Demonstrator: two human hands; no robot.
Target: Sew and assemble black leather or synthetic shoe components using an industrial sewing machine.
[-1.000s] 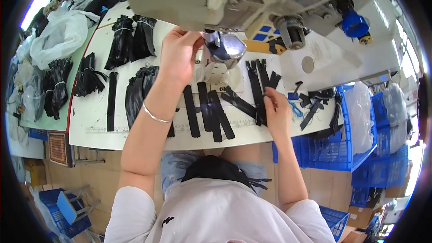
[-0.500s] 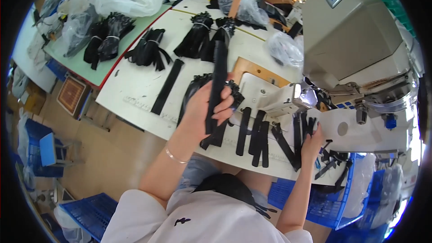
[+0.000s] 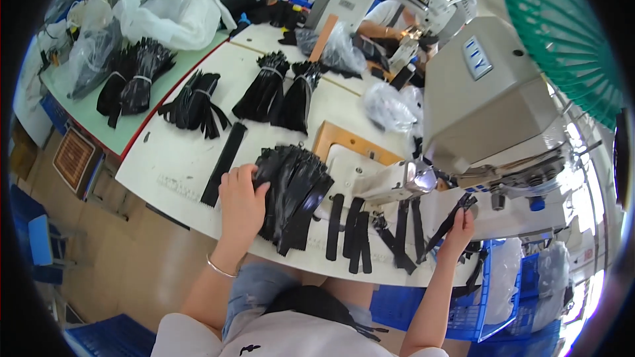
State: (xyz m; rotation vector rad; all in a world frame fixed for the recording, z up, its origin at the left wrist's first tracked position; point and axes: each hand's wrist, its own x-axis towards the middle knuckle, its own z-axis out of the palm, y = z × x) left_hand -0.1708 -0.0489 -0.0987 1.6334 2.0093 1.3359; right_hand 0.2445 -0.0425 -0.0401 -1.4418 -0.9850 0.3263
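My left hand [image 3: 241, 199] is beside the left edge of a pile of black strips [image 3: 291, 192], its thumb apart from the fingers and nothing visible in its grasp. A wide black strip [image 3: 223, 165] lies flat on the table just left of that hand. At the right, my right hand [image 3: 460, 227] pinches a narrow black strip [image 3: 442, 230] near its shiny, bunched upper end. Several more narrow black strips [image 3: 358, 235] lie along the front edge, between the pile and my right hand, below the sewing machine's arm [image 3: 390, 182].
The sewing machine's head [image 3: 489, 92] rises at the right, under a green fan guard [image 3: 562, 33]. Tied black bundles [image 3: 261, 86] stand farther back on the white table [image 3: 165, 158]. Blue crates [image 3: 486, 291] sit at the lower right. Another person's arm [image 3: 377, 30] shows behind.
My left hand has let go of the wide black strip and moved down-left to the pile. My right hand has lifted a narrow strip from the front edge. The view has shifted.
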